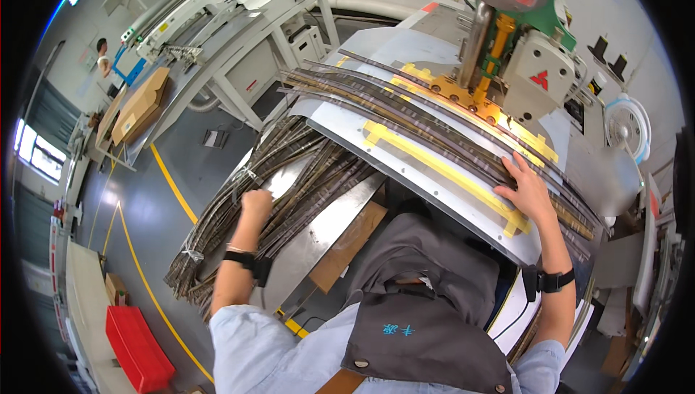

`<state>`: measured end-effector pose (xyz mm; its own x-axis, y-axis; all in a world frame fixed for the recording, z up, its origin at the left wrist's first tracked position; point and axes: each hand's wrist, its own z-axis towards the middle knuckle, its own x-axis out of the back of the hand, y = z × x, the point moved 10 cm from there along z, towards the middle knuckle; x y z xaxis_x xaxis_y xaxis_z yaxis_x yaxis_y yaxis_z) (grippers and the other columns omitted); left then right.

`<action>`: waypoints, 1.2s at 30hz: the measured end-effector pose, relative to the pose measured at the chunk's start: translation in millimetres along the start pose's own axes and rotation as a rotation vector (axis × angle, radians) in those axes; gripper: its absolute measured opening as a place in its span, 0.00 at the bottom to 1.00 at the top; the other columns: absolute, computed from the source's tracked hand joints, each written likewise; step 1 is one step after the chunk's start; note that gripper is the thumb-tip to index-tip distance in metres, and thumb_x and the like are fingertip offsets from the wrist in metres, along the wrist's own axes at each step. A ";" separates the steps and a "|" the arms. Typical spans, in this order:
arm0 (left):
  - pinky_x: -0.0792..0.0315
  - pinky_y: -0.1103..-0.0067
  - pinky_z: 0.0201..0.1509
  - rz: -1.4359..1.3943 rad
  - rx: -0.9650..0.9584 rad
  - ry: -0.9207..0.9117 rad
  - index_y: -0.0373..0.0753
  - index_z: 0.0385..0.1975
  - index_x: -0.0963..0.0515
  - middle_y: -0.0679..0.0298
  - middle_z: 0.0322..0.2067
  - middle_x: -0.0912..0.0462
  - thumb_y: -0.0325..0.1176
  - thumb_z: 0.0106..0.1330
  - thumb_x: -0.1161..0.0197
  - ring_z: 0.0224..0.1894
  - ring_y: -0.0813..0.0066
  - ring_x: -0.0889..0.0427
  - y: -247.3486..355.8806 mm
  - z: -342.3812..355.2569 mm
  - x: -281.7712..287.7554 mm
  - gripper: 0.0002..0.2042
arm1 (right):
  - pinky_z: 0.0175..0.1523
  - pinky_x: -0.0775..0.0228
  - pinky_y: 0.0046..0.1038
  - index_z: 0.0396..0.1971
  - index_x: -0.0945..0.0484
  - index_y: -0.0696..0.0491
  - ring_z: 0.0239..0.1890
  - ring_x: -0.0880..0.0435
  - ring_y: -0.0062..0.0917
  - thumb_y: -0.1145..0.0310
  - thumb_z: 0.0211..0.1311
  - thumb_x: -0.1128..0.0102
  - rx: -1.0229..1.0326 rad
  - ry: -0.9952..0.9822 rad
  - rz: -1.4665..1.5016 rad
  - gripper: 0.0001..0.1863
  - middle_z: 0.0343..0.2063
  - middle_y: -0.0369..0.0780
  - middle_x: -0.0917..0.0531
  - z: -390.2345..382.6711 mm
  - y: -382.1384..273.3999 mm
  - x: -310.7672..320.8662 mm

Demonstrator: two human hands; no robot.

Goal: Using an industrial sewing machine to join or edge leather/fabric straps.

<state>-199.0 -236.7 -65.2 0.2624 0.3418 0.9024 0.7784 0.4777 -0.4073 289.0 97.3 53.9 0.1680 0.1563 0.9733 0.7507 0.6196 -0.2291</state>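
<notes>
Long, dark, mottled strips [427,126] lie across a grey machine table [327,136] marked with yellow tape. My right hand [525,190] rests on these strips toward their right end, fingers apart. Above them stands a machine head [539,75] with an orange fitting and a gold-coloured plate. My left hand [257,204] is closed at a loose bundle of similar strips [318,184] on the left, tied with white ties; what its fingers hold is hidden. The bundle lies partly over a lower metal shelf [318,235].
A white-framed bench [264,32] with equipment and cardboard [141,104] stands at upper left, a person [103,65] beside it. A red bin [139,347] is on the floor at lower left. A white fan [624,125] and dark cones [601,52] are at right.
</notes>
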 end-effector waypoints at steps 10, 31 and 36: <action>0.22 0.72 0.30 -0.253 0.280 0.321 0.40 0.31 0.25 0.58 0.29 0.20 0.33 0.63 0.49 0.29 0.62 0.16 84.5 55.8 -52.2 0.07 | 0.57 0.32 0.35 0.59 0.31 0.50 0.55 0.26 0.44 0.61 0.45 0.29 0.066 0.046 0.075 0.37 0.64 0.46 0.37 5.3 -1.5 -4.9; 0.32 0.67 0.47 -0.931 0.086 1.044 0.33 0.40 0.29 0.52 0.38 0.25 0.26 0.60 0.42 0.42 0.54 0.26 23.5 49.8 187.9 0.10 | 0.52 0.28 0.37 0.57 0.27 0.44 0.51 0.22 0.42 0.48 0.46 0.32 0.029 0.006 -0.036 0.35 0.61 0.46 0.33 5.6 -3.3 0.5; 0.40 0.62 0.62 -0.728 -0.406 0.987 0.32 0.50 0.31 0.50 0.52 0.29 0.31 0.57 0.37 0.59 0.51 0.34 122.8 65.1 242.5 0.21 | 0.52 0.28 0.38 0.55 0.26 0.43 0.49 0.22 0.44 0.49 0.44 0.30 0.006 0.061 -0.048 0.35 0.60 0.45 0.32 1.2 4.5 -1.1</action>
<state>-77.0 -42.5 94.4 -0.1208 -0.7137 0.6899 0.9902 -0.0377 0.1344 291.4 100.9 51.8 0.1703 0.0790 0.9822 0.7554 0.6296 -0.1816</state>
